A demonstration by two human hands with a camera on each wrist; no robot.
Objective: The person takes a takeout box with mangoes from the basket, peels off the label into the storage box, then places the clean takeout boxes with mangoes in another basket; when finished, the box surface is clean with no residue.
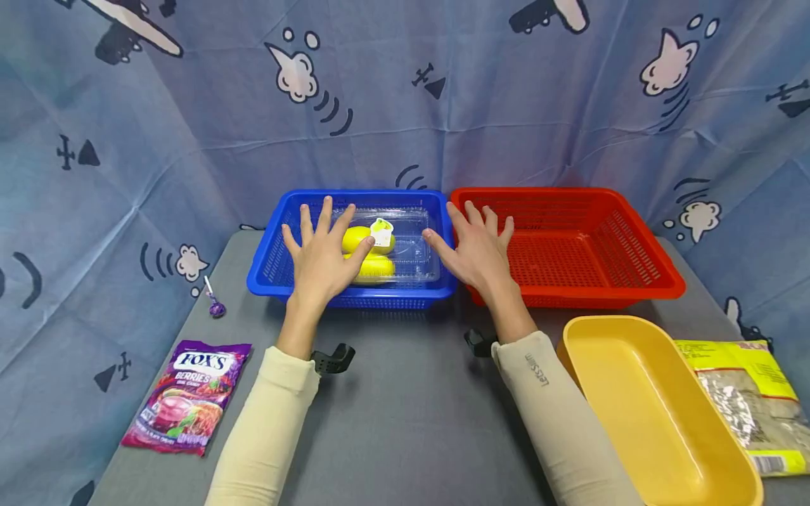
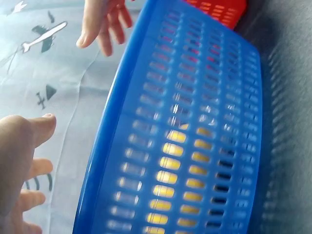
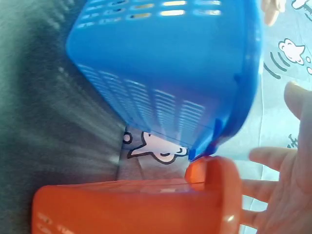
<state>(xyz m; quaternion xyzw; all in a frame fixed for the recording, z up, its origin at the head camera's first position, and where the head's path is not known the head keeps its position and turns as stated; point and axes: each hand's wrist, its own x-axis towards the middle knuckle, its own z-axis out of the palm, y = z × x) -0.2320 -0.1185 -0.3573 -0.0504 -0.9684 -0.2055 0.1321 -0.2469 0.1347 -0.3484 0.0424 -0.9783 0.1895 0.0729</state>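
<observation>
My left hand (image 1: 321, 261) is spread over the left part of the blue basket (image 1: 386, 295), fingers straight and holding nothing. Inside the basket lies a clear plastic box (image 1: 416, 247) containing yellow rounded pieces (image 1: 373, 267); a white label (image 1: 381, 232) is on it. Where the blue basket meets the red basket (image 1: 601, 292), my right hand (image 1: 479, 254) hovers with its fingers apart, also holding nothing. The left wrist view shows the yellow pieces through the slots of the blue wall (image 2: 195, 97). In the right wrist view, the right hand (image 3: 287, 180) is beside both rims.
A purple candy bag (image 1: 190, 397) and a lollipop (image 1: 216, 308) lie at the left. On the right stands a yellow tub (image 1: 658, 407), with a yellow-and-clear packet (image 1: 753, 400) beyond it. Behind the baskets hangs a patterned blue cloth (image 1: 405, 84).
</observation>
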